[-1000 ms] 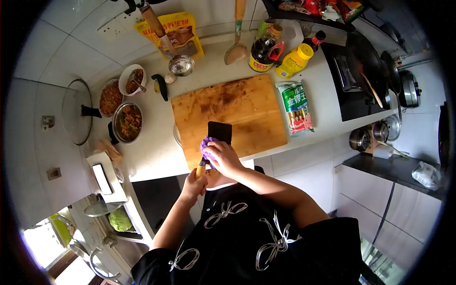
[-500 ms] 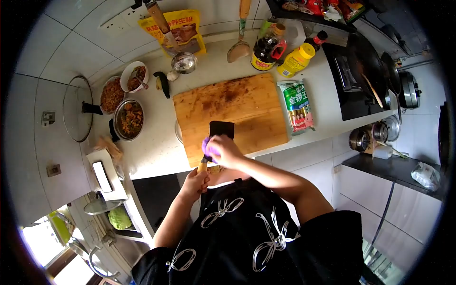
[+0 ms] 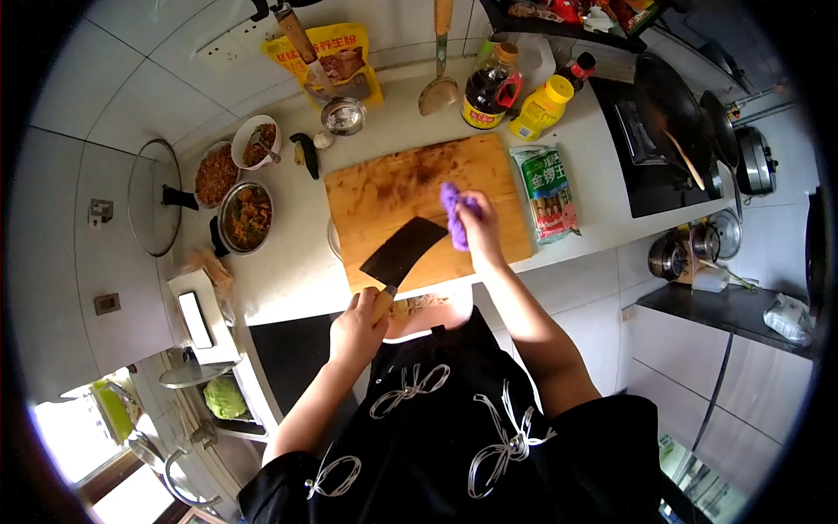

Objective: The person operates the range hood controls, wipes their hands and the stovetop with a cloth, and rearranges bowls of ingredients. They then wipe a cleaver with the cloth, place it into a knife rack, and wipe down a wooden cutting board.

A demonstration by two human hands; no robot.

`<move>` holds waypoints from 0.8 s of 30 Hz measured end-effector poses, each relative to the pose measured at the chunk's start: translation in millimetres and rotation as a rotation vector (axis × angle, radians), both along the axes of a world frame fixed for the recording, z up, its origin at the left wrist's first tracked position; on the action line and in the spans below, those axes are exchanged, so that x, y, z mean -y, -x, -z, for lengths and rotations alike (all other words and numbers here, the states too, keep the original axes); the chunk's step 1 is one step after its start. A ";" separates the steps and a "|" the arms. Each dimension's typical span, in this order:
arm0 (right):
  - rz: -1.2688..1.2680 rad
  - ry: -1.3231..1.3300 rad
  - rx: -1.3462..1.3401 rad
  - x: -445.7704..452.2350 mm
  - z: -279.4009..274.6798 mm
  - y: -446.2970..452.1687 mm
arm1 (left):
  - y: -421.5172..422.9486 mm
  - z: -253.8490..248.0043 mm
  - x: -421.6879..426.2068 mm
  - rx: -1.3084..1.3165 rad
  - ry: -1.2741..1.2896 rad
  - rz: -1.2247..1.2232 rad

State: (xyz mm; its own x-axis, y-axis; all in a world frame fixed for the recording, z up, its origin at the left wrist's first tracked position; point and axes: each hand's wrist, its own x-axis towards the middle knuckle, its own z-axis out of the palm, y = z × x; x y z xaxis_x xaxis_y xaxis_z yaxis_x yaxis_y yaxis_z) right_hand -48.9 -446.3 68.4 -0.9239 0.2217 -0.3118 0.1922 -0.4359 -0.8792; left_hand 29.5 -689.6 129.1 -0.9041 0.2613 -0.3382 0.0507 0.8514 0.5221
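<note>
My left hand (image 3: 356, 327) is closed round the pale wooden handle of a cleaver (image 3: 404, 251). Its dark, broad blade is tilted over the front of the wooden cutting board (image 3: 367, 196). In my right hand (image 3: 482, 229) I grip a bunched purple cloth (image 3: 454, 214), just right of the blade's tip and apart from it. The board's upper part has dark stains. Below the board's front edge, a pinkish container (image 3: 449, 319) with pale bits in it is partly hidden by my left hand and the cleaver handle.
A green sausage packet (image 3: 546, 194) lies right of the board. Behind stand a soy sauce bottle (image 3: 489, 92) and a yellow bottle (image 3: 541, 109). Food fills a metal bowl (image 3: 245, 218) at left. A wok (image 3: 670, 109) sits on the stove, and a phone (image 3: 195, 320) lies at lower left.
My right hand has moved right and away from the blade with the purple cloth. The cleaver has turned from upright to slanting up to the right, still in my left hand.
</note>
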 end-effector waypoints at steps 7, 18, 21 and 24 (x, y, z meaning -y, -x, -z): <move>-0.412 -0.750 -0.561 88.6 22.6 -32.8 | -4.5 22.1 -0.7 -0.018 0.295 0.332; -0.165 -0.792 -0.239 60.3 84.9 3.1 | -11.4 43.5 1.1 0.037 0.504 0.396; -0.162 -0.913 -0.300 64.3 90.9 -1.7 | -7.0 39.4 -1.2 0.073 0.555 0.417; -0.320 -0.841 -0.530 98.6 55.7 -34.0 | 0.3 34.6 -4.8 0.149 0.562 0.403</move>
State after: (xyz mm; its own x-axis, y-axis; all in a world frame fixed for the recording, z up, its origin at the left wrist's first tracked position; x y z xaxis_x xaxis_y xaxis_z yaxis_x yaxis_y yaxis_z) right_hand -14.8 -544.9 12.7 -0.9511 -0.1002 0.2921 -0.3083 0.3596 -0.8807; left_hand 29.2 -684.8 94.5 -0.7074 0.3152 -0.6327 0.3803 0.9242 0.0351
